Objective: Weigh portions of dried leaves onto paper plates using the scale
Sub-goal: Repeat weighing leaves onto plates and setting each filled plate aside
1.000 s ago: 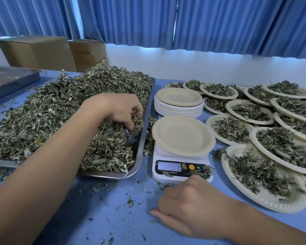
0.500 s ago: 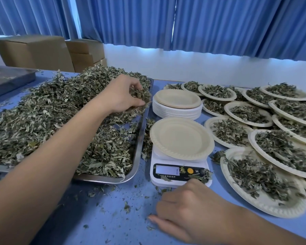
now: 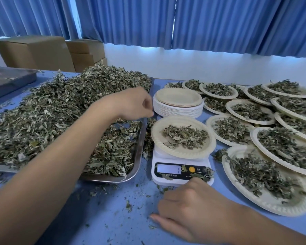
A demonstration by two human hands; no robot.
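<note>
Dried leaves (image 3: 185, 137) now lie on the plate (image 3: 158, 138) atop the scale (image 3: 177, 181); the left hand (image 3: 131, 103) has moved to its ten o'clock.

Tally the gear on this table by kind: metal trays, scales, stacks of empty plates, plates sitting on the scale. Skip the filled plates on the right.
Metal trays: 2, the leaf-filled tray and the second tray at far left
Digital scale: 1
Stack of empty paper plates: 1
Paper plate on the scale: 1, with leaves on it
Total: 5
</note>
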